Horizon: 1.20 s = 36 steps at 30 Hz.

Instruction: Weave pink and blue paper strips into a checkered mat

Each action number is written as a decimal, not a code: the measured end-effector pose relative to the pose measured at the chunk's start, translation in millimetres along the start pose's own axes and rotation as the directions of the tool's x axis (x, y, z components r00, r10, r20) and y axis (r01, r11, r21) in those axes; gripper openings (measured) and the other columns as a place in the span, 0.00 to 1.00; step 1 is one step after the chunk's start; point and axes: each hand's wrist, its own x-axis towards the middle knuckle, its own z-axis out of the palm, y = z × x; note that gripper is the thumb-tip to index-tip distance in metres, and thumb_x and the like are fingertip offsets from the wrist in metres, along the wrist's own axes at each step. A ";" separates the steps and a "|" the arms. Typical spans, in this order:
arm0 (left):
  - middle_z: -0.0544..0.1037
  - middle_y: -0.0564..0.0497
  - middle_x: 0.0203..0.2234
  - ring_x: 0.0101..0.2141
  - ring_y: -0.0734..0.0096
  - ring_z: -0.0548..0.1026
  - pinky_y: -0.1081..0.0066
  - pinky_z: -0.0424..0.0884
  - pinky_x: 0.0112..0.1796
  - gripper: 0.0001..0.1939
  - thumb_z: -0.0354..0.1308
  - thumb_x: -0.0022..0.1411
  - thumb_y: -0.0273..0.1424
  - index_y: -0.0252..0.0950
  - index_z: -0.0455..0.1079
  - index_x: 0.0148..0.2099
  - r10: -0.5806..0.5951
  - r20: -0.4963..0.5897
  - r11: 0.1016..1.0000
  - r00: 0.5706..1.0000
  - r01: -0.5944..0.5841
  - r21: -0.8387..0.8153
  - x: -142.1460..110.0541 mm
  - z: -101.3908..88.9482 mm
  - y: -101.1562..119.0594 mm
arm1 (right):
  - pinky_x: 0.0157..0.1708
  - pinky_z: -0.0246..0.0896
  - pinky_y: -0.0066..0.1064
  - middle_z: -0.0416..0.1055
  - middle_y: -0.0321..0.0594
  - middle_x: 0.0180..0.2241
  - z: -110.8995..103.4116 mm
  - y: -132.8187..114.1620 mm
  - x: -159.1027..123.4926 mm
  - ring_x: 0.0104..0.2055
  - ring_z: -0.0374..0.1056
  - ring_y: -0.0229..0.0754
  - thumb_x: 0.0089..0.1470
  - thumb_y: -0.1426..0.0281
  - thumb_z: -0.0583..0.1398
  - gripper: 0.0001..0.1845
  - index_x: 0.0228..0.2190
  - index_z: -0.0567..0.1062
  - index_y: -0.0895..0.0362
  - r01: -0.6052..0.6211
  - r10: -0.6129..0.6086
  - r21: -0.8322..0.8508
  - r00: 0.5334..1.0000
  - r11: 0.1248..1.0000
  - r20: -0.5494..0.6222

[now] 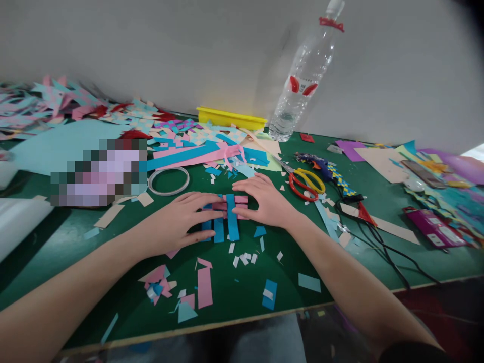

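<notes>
Blue paper strips [233, 222] cross pink paper strips [242, 200] in a small woven piece on the green table. From the left, my left hand [177, 222] lies over the weave, its fingers stretched out and spread across the blue strips. My right hand [266, 201] rests at the right end, with the thumb touching the rightmost blue strip and the other fingers extended at the far side. A gap shows between that thumb and the fingers. My left fingers partly cover the left blue strips.
Red-and-yellow-handled scissors [306, 182] and a tape roll [169, 181] lie beyond my hands. A plastic bottle [302, 75] leans at the wall near a yellow holder [230, 118]. Paper scraps [204, 287] litter the table [124, 302]. Dark cords [381, 247] and a purple packet [434, 227] lie right.
</notes>
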 end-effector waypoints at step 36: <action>0.65 0.51 0.63 0.63 0.50 0.61 0.46 0.60 0.60 0.21 0.50 0.68 0.48 0.56 0.67 0.60 -0.050 0.054 0.999 0.997 0.050 0.008 -2.1 -2.4 -2.7 | 0.61 0.47 0.50 0.72 0.39 0.52 -15.7 17.7 -0.1 0.57 0.63 0.49 0.57 0.51 0.60 0.18 0.42 0.77 0.50 -0.012 0.000 0.059 0.980 0.998 0.199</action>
